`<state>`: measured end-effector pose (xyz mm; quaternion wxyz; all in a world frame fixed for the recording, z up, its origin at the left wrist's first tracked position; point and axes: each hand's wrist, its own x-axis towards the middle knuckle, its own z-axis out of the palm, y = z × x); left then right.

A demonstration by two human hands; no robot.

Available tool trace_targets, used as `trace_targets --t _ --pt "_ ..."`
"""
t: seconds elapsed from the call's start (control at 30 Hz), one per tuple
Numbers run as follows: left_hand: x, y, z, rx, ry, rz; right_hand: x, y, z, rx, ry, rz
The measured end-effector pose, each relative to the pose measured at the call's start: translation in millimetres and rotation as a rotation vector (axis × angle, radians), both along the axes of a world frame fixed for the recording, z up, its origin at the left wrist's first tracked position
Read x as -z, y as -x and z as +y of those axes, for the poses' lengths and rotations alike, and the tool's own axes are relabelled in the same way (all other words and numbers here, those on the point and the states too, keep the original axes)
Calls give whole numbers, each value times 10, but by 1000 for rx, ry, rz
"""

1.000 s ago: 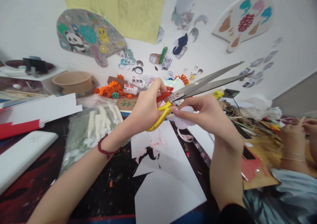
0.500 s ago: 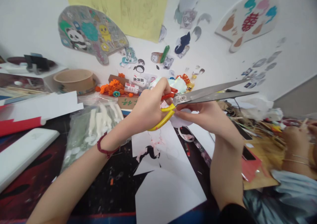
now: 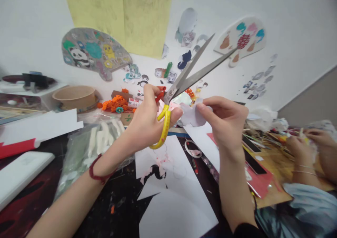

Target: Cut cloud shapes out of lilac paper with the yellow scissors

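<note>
My left hand (image 3: 146, 120) is closed around a pair of scissors (image 3: 170, 94) with a yellow and a red handle loop. Their long steel blades point up and to the right, spread apart. My right hand (image 3: 223, 120) pinches a small white paper cutout (image 3: 193, 114) between thumb and fingertips, beside and below the blades. The cutout is apart from the blades, with its left edge close to my left thumb. Beneath both hands lies a white paper sheet (image 3: 176, 199) with cut edges and a pink and black drawing.
A clear plastic bag (image 3: 71, 167) of pale pieces lies left of the sheet. A tape roll (image 3: 193, 149) rests to its right. Orange flowers (image 3: 116, 104) and a round tan container (image 3: 75, 97) stand along the wall. Another person's hands (image 3: 302, 148) work at far right.
The scissors have swung from pointing right to pointing up and right, their blades spread wider. My right hand has drawn away from the blades, and the cutout shows more fully.
</note>
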<state>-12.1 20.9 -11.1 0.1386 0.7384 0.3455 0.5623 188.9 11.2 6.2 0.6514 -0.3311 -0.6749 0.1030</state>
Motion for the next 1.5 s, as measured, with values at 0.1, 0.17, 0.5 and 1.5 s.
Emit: trace_targets --t 0.1,0.17,0.5,1.5 --pt "-41 -79 -145 -145 22 61 15 26 -3 113 -163 72" --pt "-47 -146 -240 -165 13 111 9 34 -26 128 -239 91" --pt "-45 -234 -356 -137 95 221 -6 39 -107 64 -408 120" --pt "-71 -191 -320 26 -7 154 24 14 -102 43 -310 111"
